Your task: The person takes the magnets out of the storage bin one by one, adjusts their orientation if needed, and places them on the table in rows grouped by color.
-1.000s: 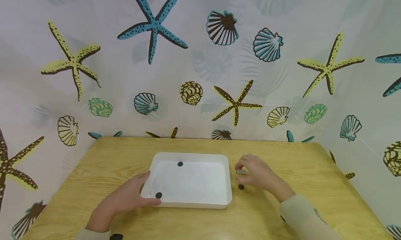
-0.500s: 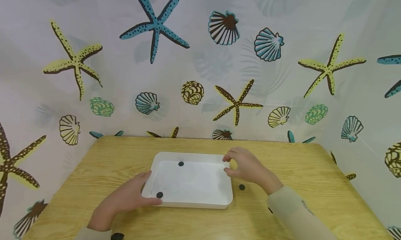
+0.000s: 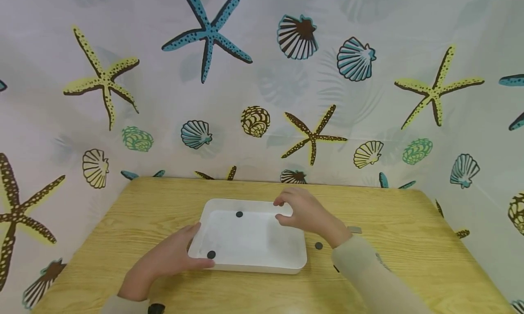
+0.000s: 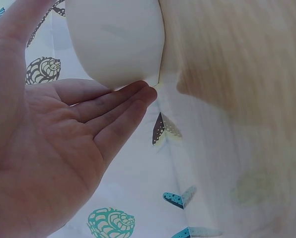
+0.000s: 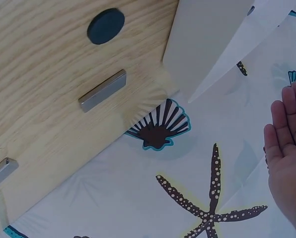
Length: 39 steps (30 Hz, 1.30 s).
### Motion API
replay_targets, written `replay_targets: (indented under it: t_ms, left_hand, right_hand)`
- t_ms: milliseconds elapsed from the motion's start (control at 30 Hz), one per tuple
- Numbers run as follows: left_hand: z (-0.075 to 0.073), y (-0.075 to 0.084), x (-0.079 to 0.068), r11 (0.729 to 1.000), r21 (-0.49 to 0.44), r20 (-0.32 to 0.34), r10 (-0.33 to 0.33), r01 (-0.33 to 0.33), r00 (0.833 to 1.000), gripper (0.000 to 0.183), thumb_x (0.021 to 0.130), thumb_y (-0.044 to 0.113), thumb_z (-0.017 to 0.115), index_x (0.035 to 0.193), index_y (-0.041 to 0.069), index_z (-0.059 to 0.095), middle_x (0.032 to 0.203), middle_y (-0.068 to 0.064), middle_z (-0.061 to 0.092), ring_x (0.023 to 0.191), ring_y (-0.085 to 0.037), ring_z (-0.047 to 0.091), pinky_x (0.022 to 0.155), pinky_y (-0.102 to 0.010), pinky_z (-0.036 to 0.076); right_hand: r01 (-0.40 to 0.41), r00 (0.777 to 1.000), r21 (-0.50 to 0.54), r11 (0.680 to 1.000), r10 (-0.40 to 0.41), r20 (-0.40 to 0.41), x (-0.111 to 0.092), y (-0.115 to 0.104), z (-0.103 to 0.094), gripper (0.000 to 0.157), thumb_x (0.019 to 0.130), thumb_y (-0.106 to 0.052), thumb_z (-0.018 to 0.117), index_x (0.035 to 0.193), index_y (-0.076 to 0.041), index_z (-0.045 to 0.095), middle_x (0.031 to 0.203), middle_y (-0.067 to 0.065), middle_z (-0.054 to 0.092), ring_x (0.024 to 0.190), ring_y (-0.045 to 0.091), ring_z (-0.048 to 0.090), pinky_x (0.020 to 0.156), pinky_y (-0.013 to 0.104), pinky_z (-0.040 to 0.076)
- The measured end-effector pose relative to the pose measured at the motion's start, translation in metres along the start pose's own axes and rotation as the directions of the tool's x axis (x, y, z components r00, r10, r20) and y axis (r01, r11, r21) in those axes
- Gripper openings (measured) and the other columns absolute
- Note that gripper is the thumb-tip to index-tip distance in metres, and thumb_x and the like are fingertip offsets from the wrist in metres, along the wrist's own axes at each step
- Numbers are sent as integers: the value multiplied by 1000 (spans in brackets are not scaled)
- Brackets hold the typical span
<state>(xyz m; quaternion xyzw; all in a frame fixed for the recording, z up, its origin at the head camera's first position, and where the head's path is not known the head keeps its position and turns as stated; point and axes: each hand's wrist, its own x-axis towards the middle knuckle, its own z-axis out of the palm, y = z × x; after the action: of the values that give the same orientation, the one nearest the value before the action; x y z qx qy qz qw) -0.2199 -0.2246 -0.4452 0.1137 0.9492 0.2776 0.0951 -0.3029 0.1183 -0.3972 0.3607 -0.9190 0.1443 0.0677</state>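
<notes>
Resting around the near left corner of a white tray, the left hand had its thumb along the near rim and its fingers, nearly straight, against the left side. The tray lay on the wooden desk, left of the right hand. That hand hung at the tray's far right corner, its thumb and fingers set wide apart; whether it touched the rim could not be told. One black disc lay inside the tray at the far left, and a second black disc in the near left corner. A third black disc lay on the desk just right of the tray. Farther right was a metal bar, partly behind the right sleeve. The right wrist view showed another metal bar on the desk, well apart from the disc there.
</notes>
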Motion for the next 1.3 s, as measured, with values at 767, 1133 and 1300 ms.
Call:
replay_targets:
  t_ms: [767,1133,1300]
  left_hand:
    - [0,0,1,1000,12,-8,-3,3,1000,122,76,62,85,156,-12,30,159,-33,40,145,-45,46,116,-60,42]
    - [-1,-1,2,1000,-7,-5,-7,7,1000,121,76,61,85,156,-12,31,159,-32,40,144,-44,46,116,-61,42]
    - [-1,-1,0,1000,-4,-9,-8,8,1000,121,76,61,85,156,-11,31,159,-32,40,145,-44,46,116,-61,42]
  right_hand:
    - [-23,992,79,997,13,125,37,-27,21,37,96,-29,74,127,-9,70,122,5,70,117,24,64,105,40,53]
    - [-40,979,121,992,14,205,58,-40,30,44,97,-27,73,135,-5,65,130,7,68,125,25,62,111,39,51]
    - [-37,975,129,991,8,220,66,-43,39,48,96,-26,74,138,-5,63,133,8,67,126,24,63,112,37,51]
